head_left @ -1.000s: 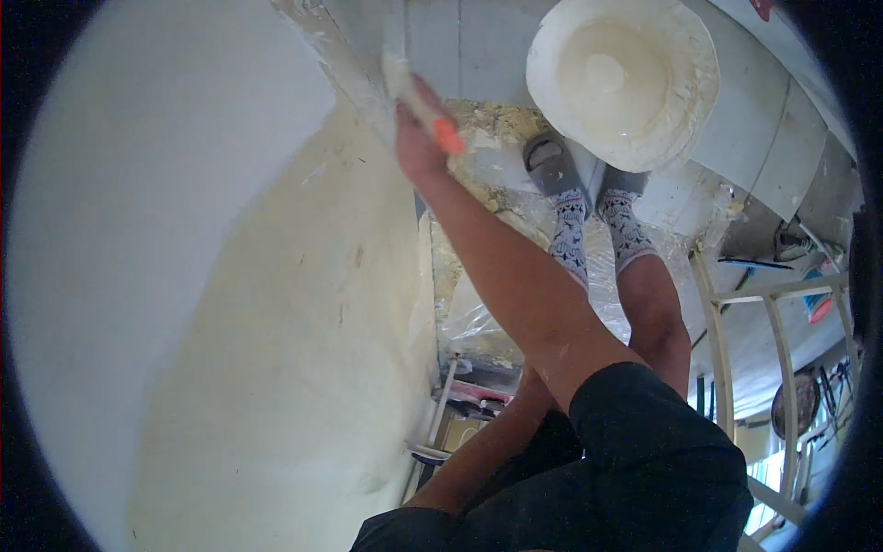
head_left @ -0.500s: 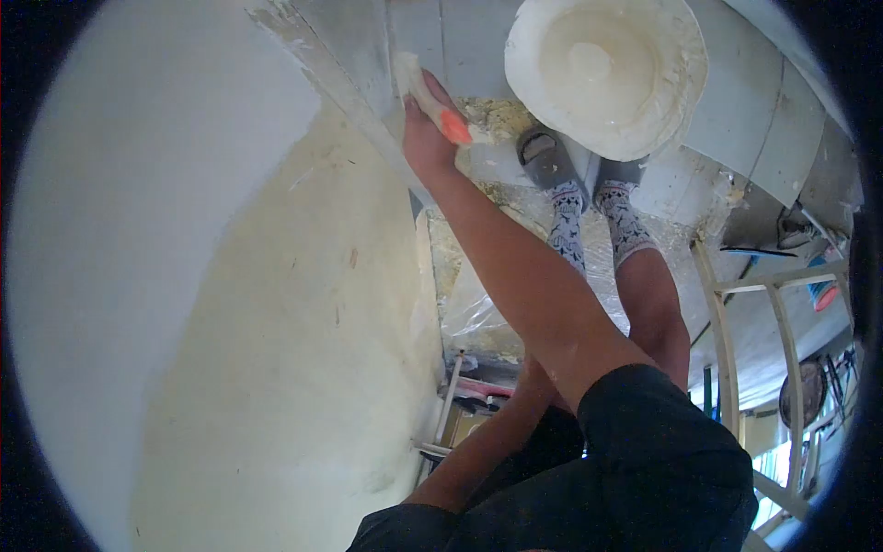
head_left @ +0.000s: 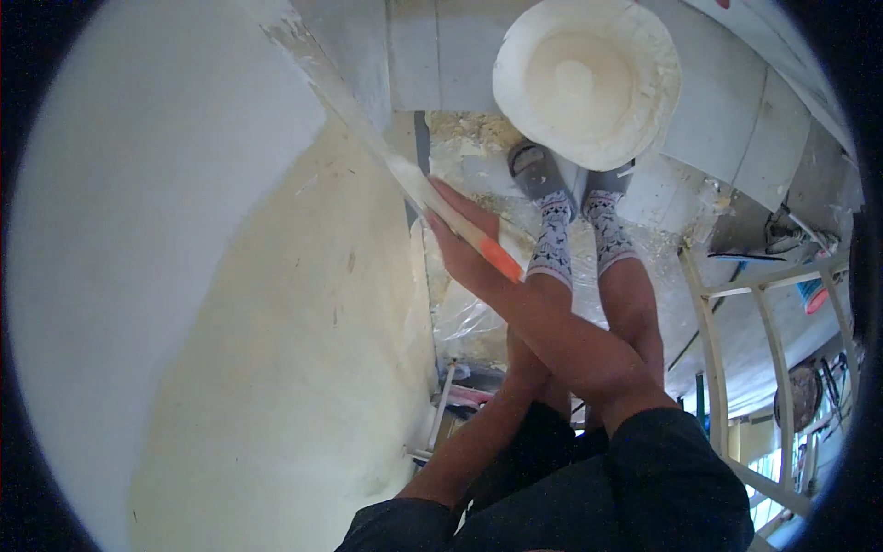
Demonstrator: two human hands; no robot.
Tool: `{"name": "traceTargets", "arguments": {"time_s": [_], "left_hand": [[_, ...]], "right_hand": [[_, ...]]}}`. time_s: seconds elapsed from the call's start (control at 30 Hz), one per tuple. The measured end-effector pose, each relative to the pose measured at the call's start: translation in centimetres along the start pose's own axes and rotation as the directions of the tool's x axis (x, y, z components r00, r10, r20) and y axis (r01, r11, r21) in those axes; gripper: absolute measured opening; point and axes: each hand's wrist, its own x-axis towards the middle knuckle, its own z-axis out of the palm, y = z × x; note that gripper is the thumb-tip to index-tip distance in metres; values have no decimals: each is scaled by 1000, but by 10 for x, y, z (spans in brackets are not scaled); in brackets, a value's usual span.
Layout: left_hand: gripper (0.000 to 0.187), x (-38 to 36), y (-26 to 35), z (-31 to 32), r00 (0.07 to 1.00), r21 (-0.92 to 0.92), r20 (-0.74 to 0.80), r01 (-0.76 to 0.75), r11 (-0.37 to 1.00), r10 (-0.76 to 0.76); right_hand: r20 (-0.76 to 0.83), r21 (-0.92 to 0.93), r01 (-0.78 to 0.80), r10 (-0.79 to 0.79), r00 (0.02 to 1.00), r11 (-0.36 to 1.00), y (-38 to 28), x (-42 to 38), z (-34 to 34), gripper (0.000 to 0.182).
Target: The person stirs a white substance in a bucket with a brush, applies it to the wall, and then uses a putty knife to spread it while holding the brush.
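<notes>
My right hand (head_left: 464,235) is closed around a paintbrush (head_left: 474,237) with a pale, coated handle and an orange end. The orange end points back toward my forearm. Its far end lies right at the wall's corner trim (head_left: 354,124), by the border of white coating and bare cream wall. My left arm (head_left: 469,432) reaches down under the right one, and its fingers are hidden near my knees. Beyond my feet stands a large white bucket (head_left: 660,69) holding cream-coloured paint.
The wall (head_left: 303,386) fills the left side, partly coated white. Clear plastic sheeting (head_left: 469,313) and crusty splatter cover the floor around my slippers (head_left: 541,170). A pale metal frame (head_left: 713,359) stands at right, close to my legs. Large pale tiles (head_left: 717,120) lie behind the bucket.
My right hand, with the paintbrush in it, has drawn back toward me along the corner trim, and the elbow is more bent. The view has shifted slightly.
</notes>
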Motion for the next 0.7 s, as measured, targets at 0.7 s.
{"name": "traceTargets", "arguments": {"time_s": [0.7], "left_hand": [[31,-20,100,-26,971,-156,-230,-111,982,73]], "right_hand": [[-180,-519,-245,176,968,819,-122,-101,-263,32]]}}
